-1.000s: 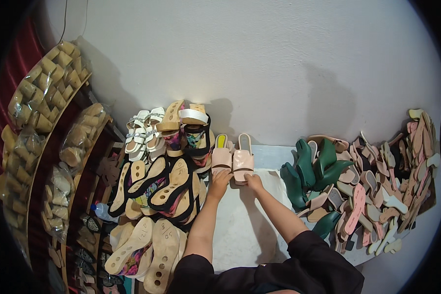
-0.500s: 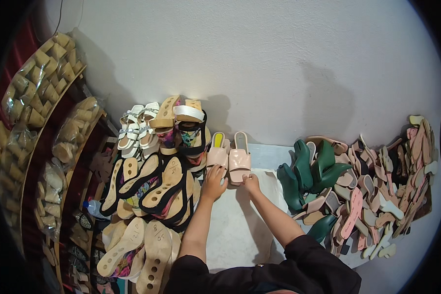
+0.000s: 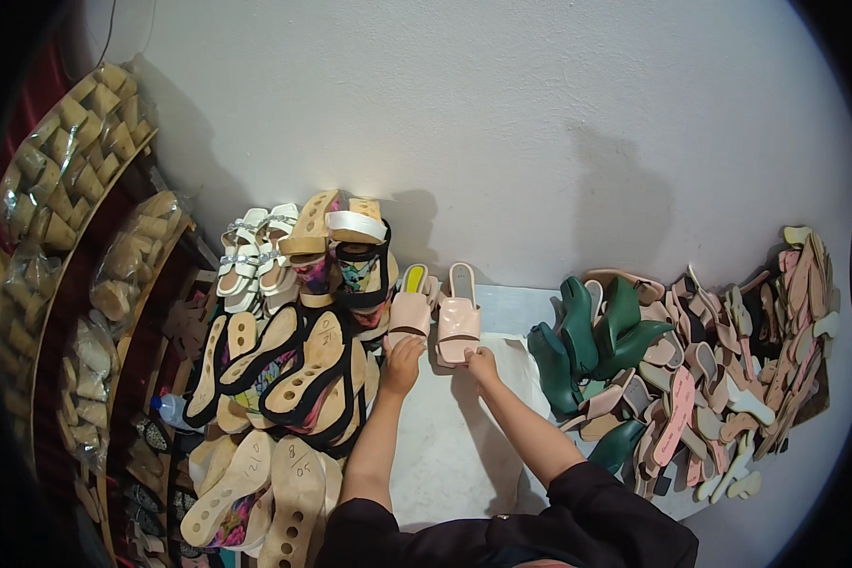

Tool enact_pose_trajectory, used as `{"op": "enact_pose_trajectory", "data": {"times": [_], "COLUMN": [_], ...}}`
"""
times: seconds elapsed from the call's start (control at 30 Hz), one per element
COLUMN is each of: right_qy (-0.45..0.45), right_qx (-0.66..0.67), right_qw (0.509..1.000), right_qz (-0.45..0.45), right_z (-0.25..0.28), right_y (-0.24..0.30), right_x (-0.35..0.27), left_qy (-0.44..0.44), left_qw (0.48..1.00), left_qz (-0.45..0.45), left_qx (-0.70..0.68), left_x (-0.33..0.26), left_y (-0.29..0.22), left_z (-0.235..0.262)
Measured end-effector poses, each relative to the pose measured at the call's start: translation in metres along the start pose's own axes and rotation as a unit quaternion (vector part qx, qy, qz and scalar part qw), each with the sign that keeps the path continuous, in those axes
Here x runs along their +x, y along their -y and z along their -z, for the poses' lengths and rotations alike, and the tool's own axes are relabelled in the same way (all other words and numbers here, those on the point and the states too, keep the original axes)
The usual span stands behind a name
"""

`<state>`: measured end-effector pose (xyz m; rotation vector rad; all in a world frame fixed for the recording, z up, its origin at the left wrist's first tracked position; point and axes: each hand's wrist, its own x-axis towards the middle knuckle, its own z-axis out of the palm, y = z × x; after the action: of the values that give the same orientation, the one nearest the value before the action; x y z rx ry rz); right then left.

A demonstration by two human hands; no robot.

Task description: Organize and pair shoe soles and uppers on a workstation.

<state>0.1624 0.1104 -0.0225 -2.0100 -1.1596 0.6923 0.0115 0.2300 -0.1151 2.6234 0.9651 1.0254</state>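
Observation:
Two pale pink slide sandals stand side by side at the back of the white table, toes toward me. At the toe of the left slide sandal, my left hand is closed, its fingertips on the front edge. The right slide sandal is pinched at its toe corner by my right hand. A yellow-green patch shows on the left sandal's insole. Behind the pair, further pink footwear is partly hidden.
Wedge soles with black edging and white strappy sandals are piled on the left. Green shoe lasts lie right of the sandals, beside a heap of pink and beige soles. Shelves hold bagged heels at far left.
My left hand has drawn back from the left sandal's upper strap to its toe. My right hand stays at the right sandal's toe. The view has shifted slightly.

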Motion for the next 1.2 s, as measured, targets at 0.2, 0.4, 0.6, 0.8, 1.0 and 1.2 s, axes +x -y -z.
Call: {"op": "enact_pose_trajectory", "data": {"times": [0.2, 0.4, 0.6, 0.8, 1.0, 1.2], "right_qy": [0.010, 0.017, 0.032, 0.033, 0.017, -0.012], "right_qx": [-0.004, 0.008, 0.028, 0.053, 0.078, 0.077], "right_qw": [1.000, 0.999, 0.999, 0.998, 0.996, 0.996], "right_qz": [-0.026, -0.039, -0.030, -0.026, -0.038, -0.045], "right_z": [0.000, -0.010, 0.000, 0.009, 0.008, 0.032], "right_y": [0.002, 0.016, 0.013, 0.005, -0.024, -0.065], "right_x": [0.008, 0.018, 0.018, -0.003, -0.067, -0.128], "left_qy": [0.018, 0.032, 0.031, 0.032, 0.041, 0.053], "left_qw": [0.999, 0.997, 0.991, 0.984, 0.978, 0.964], "left_qz": [0.037, 0.063, 0.092, 0.106, 0.104, 0.098], "left_qx": [0.013, 0.044, 0.096, 0.143, 0.175, 0.240], "left_x": [-0.013, -0.015, -0.007, -0.007, -0.011, -0.010], "left_y": [-0.008, -0.024, -0.019, -0.034, -0.068, -0.069], "left_z": [-0.013, -0.022, -0.004, 0.013, 0.017, 0.019]}}
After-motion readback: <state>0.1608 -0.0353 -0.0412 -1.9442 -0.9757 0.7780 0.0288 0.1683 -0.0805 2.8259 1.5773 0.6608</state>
